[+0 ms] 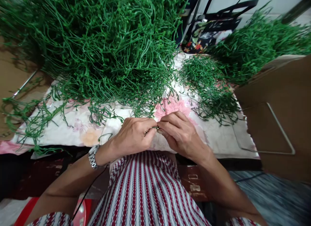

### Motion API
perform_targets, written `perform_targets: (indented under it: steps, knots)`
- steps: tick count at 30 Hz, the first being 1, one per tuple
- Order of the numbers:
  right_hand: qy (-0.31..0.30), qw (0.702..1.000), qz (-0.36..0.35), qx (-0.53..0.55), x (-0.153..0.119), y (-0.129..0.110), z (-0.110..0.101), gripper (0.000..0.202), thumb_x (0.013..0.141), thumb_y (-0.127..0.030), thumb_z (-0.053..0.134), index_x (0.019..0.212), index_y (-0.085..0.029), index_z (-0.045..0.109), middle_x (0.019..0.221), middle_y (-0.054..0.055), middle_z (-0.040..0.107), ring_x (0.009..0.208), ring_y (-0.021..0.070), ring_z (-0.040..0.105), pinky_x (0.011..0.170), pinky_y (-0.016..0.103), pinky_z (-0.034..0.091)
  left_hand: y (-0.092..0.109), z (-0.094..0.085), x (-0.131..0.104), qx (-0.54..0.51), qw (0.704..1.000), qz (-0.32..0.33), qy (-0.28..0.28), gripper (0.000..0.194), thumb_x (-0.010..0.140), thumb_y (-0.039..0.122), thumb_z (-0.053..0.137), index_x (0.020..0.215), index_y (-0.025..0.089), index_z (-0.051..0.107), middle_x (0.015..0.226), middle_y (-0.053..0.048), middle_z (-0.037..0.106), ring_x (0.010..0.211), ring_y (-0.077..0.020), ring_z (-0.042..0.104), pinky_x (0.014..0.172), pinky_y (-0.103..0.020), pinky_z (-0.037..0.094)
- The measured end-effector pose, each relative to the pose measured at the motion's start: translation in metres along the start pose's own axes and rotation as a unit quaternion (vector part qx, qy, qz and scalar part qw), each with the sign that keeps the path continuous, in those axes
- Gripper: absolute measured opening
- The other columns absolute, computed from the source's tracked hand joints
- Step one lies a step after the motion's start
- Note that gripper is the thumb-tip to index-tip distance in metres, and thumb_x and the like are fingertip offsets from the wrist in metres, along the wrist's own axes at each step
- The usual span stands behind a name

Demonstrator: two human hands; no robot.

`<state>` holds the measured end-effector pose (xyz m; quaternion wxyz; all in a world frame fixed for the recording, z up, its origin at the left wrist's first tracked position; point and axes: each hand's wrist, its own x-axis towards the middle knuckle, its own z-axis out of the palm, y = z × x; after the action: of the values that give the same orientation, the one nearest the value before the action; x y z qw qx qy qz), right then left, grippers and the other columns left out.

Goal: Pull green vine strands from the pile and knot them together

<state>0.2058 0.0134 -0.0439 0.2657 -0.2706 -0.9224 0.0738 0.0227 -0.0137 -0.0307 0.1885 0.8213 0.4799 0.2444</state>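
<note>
Close together over the near part of the cloth, my left hand [136,133] and my right hand [181,135] meet fingertip to fingertip. Both are closed in a pinch on a small green plastic stem [155,128], mostly hidden by the fingers. A metal watch is on my left wrist. Just beyond my hands lies a big heap of green artificial stems [109,51], thin and curly. A smaller pile of short stems [211,89] spreads to the right of it.
A floral cloth [92,135] covers the table. Cardboard boxes [282,115] with bent wire stand at the right, another cardboard piece [12,73] at the left. Behind are a flowered bag [206,34] and more green stems [272,41]. Loose stems [36,122] trail over the left edge.
</note>
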Motion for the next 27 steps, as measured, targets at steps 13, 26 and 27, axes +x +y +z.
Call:
perform_targets:
  steps: [13,26,27]
  knots:
    - [-0.005,0.996,0.031,0.086,-0.001,0.0,0.002,0.014,0.084,-0.016,0.049,0.09,-0.01,0.06,0.075,0.008,0.056,0.073,0.0154,0.051,0.063,0.028,0.044,-0.001,0.001,-0.003,-0.009,1.0,0.023,0.002,0.012,0.074,0.016,0.051,0.082,0.015,0.06,0.076,-0.003,0.064,0.072,-0.0155,0.059,0.062,-0.026,0.042]
    - [-0.059,0.979,-0.005,0.192,0.0,0.002,0.001,0.014,0.086,-0.015,0.047,0.083,-0.012,0.06,0.073,0.006,0.057,0.072,0.0128,0.052,0.065,0.025,0.043,-0.007,0.001,-0.001,-0.122,0.988,0.085,-0.045,0.017,0.073,0.007,0.047,0.058,0.014,0.049,0.054,0.003,0.044,0.053,-0.0074,0.04,0.052,-0.023,0.03]
    - [-0.064,0.981,-0.006,0.181,0.001,0.001,0.002,0.015,0.086,-0.014,0.045,0.08,-0.012,0.059,0.072,0.006,0.056,0.071,0.013,0.051,0.065,0.025,0.042,-0.006,0.0,-0.001,-0.099,0.99,0.084,-0.049,0.018,0.072,0.006,0.047,0.056,0.015,0.046,0.054,0.003,0.042,0.053,-0.0076,0.039,0.052,-0.024,0.028]
